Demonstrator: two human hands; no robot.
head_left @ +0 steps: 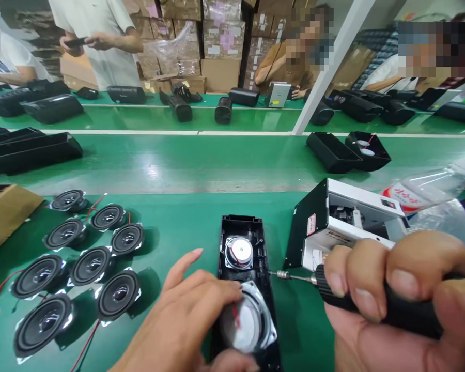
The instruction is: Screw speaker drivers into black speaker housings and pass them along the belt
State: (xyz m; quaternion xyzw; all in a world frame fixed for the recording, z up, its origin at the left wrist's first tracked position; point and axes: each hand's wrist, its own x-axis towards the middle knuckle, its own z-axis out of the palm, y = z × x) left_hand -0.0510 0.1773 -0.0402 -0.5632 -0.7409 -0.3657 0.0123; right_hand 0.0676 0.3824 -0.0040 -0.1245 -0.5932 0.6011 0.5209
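Note:
A black plastic speaker housing (243,227) lies open on the green mat in front of me. One small speaker driver (239,252) sits in its upper half. My left hand (186,315) rests on a larger driver (251,323) in the lower half, fingers pressed on its rim, index finger stretched out. My right hand (403,294) is wrapped round a black electric screwdriver (372,305). Its metal bit (290,276) points left and touches the housing's right edge.
Several loose speaker drivers (81,266) with red wires lie at my left. A white and black box device (344,219) and a plastic bottle (422,191) stand at my right. Black housings (346,150) lie on the green conveyor. Other people work beyond, by stacked cartons (201,41).

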